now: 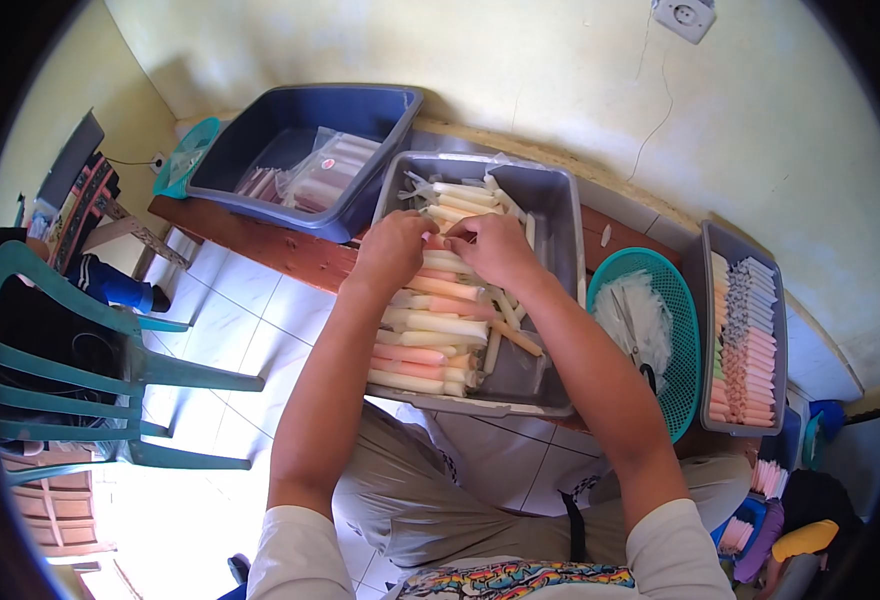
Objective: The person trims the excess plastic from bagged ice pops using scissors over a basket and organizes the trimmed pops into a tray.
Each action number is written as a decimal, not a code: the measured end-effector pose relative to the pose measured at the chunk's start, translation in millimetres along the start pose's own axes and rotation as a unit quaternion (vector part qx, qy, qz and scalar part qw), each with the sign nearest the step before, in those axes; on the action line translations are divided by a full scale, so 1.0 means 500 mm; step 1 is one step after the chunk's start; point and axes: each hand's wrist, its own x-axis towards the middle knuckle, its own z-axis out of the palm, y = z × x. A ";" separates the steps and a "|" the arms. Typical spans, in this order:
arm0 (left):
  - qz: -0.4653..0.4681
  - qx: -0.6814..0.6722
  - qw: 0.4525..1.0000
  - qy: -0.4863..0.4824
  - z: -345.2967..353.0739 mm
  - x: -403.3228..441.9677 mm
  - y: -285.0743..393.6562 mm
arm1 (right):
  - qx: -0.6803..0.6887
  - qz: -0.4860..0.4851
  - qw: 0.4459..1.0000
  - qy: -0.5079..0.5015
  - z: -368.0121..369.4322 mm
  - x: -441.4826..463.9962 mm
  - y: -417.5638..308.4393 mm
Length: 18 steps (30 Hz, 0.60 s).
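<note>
From here I see the left hand (pixel 397 255) and right hand (pixel 495 250) both pinching a slim pinkish plastic tube (pixel 436 243) between their fingertips, neither nearer, its long axis mostly hidden.

The person wears an off-white cloth shirt (pixel 480 585) with a short left sleeve (pixel 300 555) at seven o'clock and matching right sleeve (pixel 675 550) near half past four. A multicoloured graphic print (pixel 540 577) fills the front; creased khaki-grey fabric trousers (pixel 400 490) show below.
</note>
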 end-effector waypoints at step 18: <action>0.087 0.028 0.996 0.022 -0.004 0.016 -0.005 | 0.034 0.025 0.999 0.010 -0.013 -0.016 0.014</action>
